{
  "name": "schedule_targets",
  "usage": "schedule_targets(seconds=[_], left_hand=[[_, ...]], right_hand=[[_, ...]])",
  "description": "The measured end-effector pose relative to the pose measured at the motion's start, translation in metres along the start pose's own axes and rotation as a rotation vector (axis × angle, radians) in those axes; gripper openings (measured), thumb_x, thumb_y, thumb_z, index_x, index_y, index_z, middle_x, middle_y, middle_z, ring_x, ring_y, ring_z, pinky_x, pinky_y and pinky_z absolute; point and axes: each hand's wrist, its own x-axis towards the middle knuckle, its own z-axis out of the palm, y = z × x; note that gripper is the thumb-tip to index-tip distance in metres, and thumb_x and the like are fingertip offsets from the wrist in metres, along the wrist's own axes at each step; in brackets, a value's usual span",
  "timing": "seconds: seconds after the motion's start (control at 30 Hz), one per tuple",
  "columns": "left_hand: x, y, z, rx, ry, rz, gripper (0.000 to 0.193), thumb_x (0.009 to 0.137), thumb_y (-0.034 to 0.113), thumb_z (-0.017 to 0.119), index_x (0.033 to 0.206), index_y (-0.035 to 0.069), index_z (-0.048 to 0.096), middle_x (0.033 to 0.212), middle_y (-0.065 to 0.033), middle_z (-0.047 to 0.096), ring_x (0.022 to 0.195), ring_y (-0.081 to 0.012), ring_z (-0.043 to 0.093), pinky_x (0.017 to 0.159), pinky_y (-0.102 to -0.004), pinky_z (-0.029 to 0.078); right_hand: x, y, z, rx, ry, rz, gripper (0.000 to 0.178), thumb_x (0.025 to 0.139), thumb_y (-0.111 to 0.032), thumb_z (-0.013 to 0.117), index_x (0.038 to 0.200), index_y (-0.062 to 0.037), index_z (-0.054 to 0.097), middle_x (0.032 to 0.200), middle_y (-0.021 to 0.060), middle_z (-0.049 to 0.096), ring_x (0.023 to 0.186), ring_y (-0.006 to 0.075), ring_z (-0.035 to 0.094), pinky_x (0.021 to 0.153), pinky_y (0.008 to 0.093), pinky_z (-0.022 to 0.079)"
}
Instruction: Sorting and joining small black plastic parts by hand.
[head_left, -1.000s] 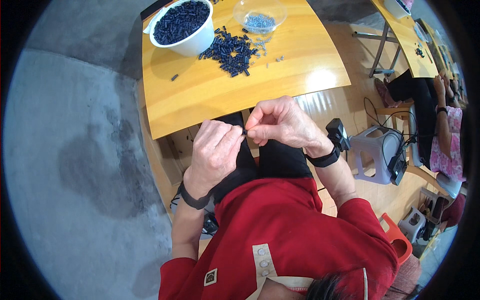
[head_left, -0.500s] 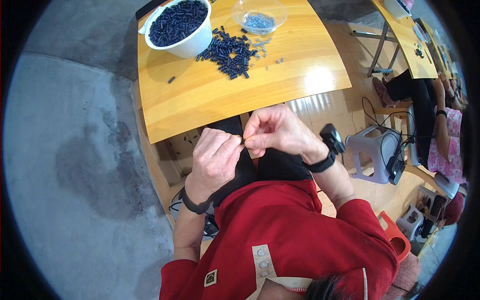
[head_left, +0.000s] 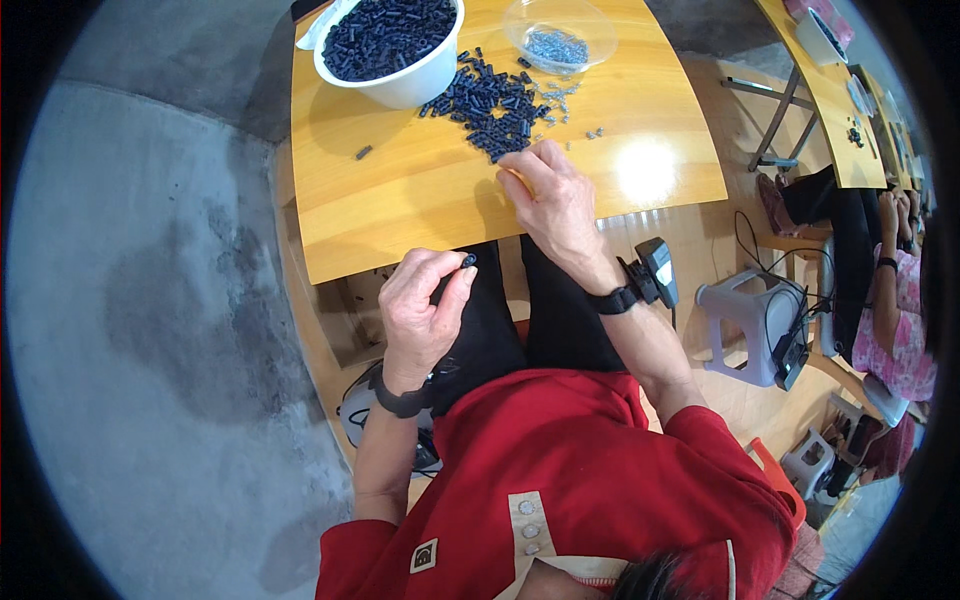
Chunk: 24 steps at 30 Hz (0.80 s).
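Looking down, we see our left hand (head_left: 425,305) held over our lap just below the edge of the pale wooden surface (head_left: 420,200), its fingers curled in and the thumb and forefinger pinched on one small dark blue cylindrical plastic piece (head_left: 468,260). Our right hand (head_left: 555,200) reaches forward onto the surface, palm down, its fingertips at the near edge of the loose heap of small dark blue plastic pieces (head_left: 490,100); whether those fingers have closed on anything we cannot tell, since the back of the hand hides them. Both wrists carry black bands, and a small black device (head_left: 655,275) is strapped at the right one. Beyond the heap stands a white round bowl (head_left: 400,80) filled with more of the same dark pieces, and to its right a clear shallow plastic dish (head_left: 560,30) holding small grey metal parts, a few of which lie scattered beside the heap. One stray dark piece (head_left: 363,152) lies apart, to the left on the surface. At the far right another person in pink sits near a second wooden table (head_left: 830,110), with a grey plastic stool (head_left: 755,315) between us.
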Motion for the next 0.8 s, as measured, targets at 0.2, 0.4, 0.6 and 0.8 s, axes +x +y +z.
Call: schedule_targets(seconds=[0.2,0.4,0.6,0.8], left_hand=[[0.004,-0.006,0.003,-0.011,0.015,-0.002,0.013,0.078,-0.003,0.073,0.088,0.0,0.066,0.076,-0.01,0.063,0.066,-0.0229,0.061,0.06,-0.0324,0.048],[0.004,-0.011,0.002,-0.022,-0.002,-0.025,0.013,0.078,-0.002,0.074,0.088,0.0,0.065,0.077,-0.0101,0.064,0.067,-0.0233,0.062,0.061,-0.0325,0.049],[0.004,-0.012,0.004,-0.042,-0.005,-0.05,0.012,0.08,-0.003,0.072,0.091,-0.002,0.067,0.08,-0.0079,0.064,0.071,-0.0157,0.06,0.067,-0.0264,0.048],[0.006,-0.014,0.002,-0.009,-0.004,-0.027,0.013,0.078,-0.002,0.074,0.089,0.0,0.066,0.08,-0.0107,0.065,0.07,-0.0237,0.064,0.063,-0.0323,0.051]], right_hand=[[0.014,0.02,0.023,-0.229,0.033,-0.127,0.011,0.08,-0.013,0.074,0.09,-0.0098,0.07,0.087,0.0063,0.061,0.077,0.0261,0.064,0.065,0.0373,0.052],[0.022,0.037,0.015,-0.205,0.075,-0.065,0.012,0.079,-0.009,0.074,0.091,-0.0078,0.072,0.09,0.0069,0.062,0.079,0.0269,0.065,0.067,0.0366,0.054],[0.027,0.022,0.025,-0.214,0.054,-0.157,0.022,0.08,-0.01,0.073,0.102,-0.0119,0.071,0.098,0.0048,0.06,0.088,0.0246,0.063,0.071,0.0359,0.054],[0.025,0.023,0.035,-0.353,-0.083,-0.223,0.028,0.08,-0.01,0.066,0.107,-0.0147,0.069,0.1,0.0037,0.056,0.09,0.023,0.058,0.074,0.035,0.052]])
